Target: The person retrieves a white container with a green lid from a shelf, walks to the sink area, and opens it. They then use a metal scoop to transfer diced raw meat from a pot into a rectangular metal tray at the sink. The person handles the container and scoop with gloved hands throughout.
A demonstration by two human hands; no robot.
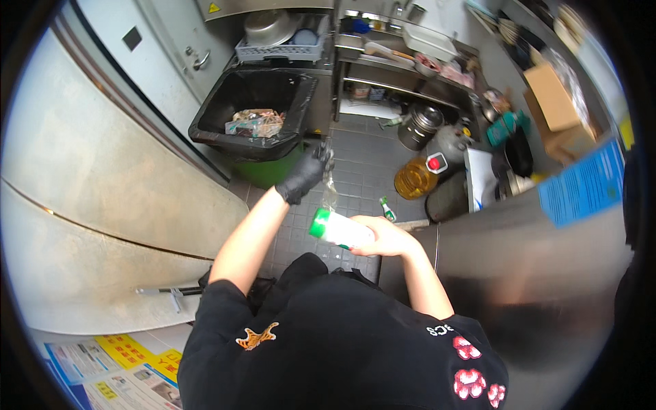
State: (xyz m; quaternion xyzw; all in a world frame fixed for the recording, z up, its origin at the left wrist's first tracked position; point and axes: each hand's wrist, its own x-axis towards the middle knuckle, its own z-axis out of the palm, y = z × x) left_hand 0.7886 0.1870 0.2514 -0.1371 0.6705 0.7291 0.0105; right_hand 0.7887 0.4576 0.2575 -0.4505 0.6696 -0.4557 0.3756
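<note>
In a black glove, my left hand (306,172) is closed on the top of a clear plastic bag (330,190), which hangs down over the tiled floor. My bare right hand (382,236) grips a white cylindrical container (349,230) with a green cap; it lies tilted sideways, its cap end pointing left near the bag's lower end. What the bag holds, if anything, is too blurred to tell. Beyond my left hand stands a bin lined with a black bag (205,110), with rubbish inside.
Ahead are steel shelves (400,84) with trays. On the floor at the right stand a jug of amber liquid (415,178), a gas cylinder (447,143), a lidded metal pot (421,125) and a small green-and-white bottle (388,209). A steel surface (512,256) bounds the right side.
</note>
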